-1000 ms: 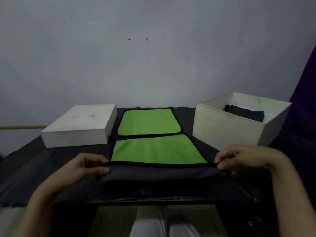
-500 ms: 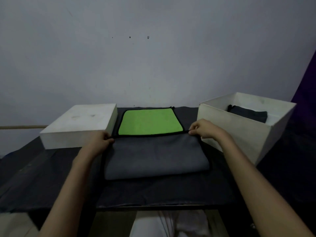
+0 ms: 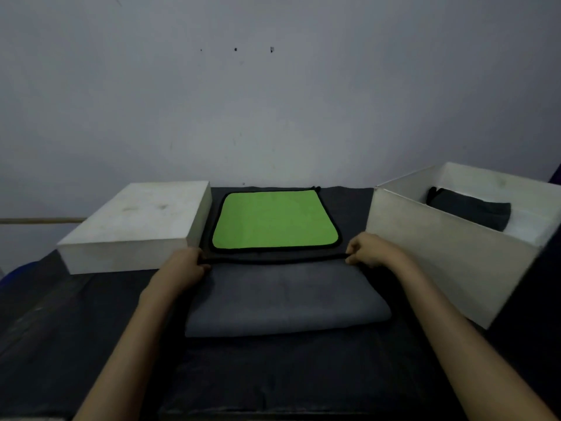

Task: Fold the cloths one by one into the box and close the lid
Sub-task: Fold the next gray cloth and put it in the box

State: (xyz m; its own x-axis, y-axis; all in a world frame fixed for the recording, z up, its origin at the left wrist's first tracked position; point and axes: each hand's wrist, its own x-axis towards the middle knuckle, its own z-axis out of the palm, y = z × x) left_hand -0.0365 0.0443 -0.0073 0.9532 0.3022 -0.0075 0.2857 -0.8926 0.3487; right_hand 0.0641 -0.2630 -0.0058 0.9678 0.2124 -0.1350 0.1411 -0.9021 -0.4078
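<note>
A cloth folded in half (image 3: 282,299) lies grey side up on the dark table, its black-trimmed edge at the far side. My left hand (image 3: 185,267) pinches that edge's left corner and my right hand (image 3: 368,249) pinches its right corner. Behind it a second cloth (image 3: 274,220) lies flat, green side up with black trim. The open white box (image 3: 449,253) stands at the right with a folded dark cloth (image 3: 470,209) inside. The white lid (image 3: 136,226) rests top up at the left.
The dark table (image 3: 76,314) runs up to a plain grey wall. A pale rail (image 3: 39,220) runs along the wall at the left. The lid and box flank the cloths closely on both sides.
My hands carried the near edge of the front cloth away from me and laid it on the far edge, hiding its green face. Since then they have barely moved.
</note>
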